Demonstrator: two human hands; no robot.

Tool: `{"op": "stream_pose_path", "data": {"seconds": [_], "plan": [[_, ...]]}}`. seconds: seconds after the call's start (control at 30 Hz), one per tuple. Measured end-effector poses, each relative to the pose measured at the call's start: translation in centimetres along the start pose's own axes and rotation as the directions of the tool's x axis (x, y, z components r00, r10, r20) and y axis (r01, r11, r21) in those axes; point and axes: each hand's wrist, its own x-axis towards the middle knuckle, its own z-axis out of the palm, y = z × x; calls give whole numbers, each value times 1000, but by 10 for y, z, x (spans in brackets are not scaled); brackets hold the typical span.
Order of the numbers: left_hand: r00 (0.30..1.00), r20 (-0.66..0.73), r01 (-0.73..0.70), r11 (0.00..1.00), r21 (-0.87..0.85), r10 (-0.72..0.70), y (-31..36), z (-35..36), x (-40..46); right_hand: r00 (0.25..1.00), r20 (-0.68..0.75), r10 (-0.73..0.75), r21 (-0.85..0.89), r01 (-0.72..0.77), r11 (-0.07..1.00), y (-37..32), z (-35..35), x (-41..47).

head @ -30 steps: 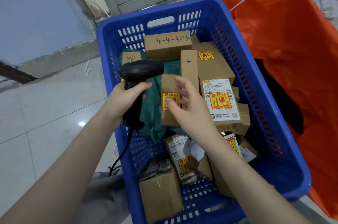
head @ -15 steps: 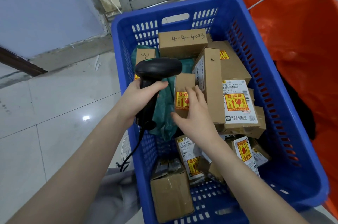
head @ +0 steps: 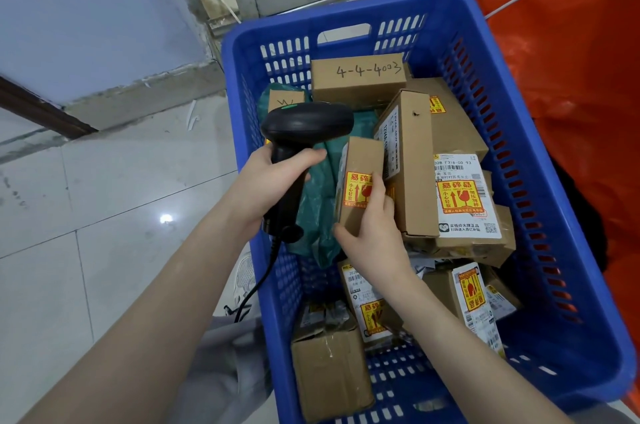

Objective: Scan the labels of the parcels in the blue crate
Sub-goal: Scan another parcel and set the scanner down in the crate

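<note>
right hand: the right hand (head: 372, 233) grips a small cardboard parcel (head: 360, 181), thumb at its lower left corner, fingers over the yellow-and-red fragile sticker (head: 356, 190) on its face.
left hand: the left hand (head: 266, 186) is wrapped around the handle of a black barcode scanner (head: 304, 126), whose head points towards the crate's parcels; its cable (head: 256, 285) hangs down outside the crate.
held parcel: stands upright in the blue crate (head: 540, 153), just beside a taller upright box (head: 412, 160) and touching a green plastic mailer (head: 318, 195).
crate contents: a box marked 4-4-4003 (head: 358, 79) lies at the far end; a box with a white shipping label (head: 464, 202) lies at right.
surroundings: an orange bag (head: 581, 60) sits right of the crate; pale floor tiles (head: 104, 216) at left.
</note>
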Motion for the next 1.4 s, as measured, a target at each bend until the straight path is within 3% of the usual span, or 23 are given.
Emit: {"op": "stream_pose_path", "data": {"seconds": [0.3, 0.53, 0.87, 1.2, 1.4], "plan": [[999, -35, -34, 999, -21, 33, 8, 0, 0, 993, -66, -93, 253, 107, 961, -18, -23, 0], [995, -84, -54, 998, -33, 51, 14, 4, -1, 979, -161, -124, 345, 173, 923, -17, -51, -3], [995, -12, -99, 994, -53, 98, 22, 26, -5, 993, -119, -25, 516, 83, 853, 1, -91, -4], [975, 144, -157, 985, -70, 166, 29, 58, -14, 999, -39, 33, 628, -1, 778, 20, -114, -10], [971, 151, -166, 979, -117, 183, 32, 76, -14, 981, -158, 112, 699, 31, 715, 22, -133, -11]]}}
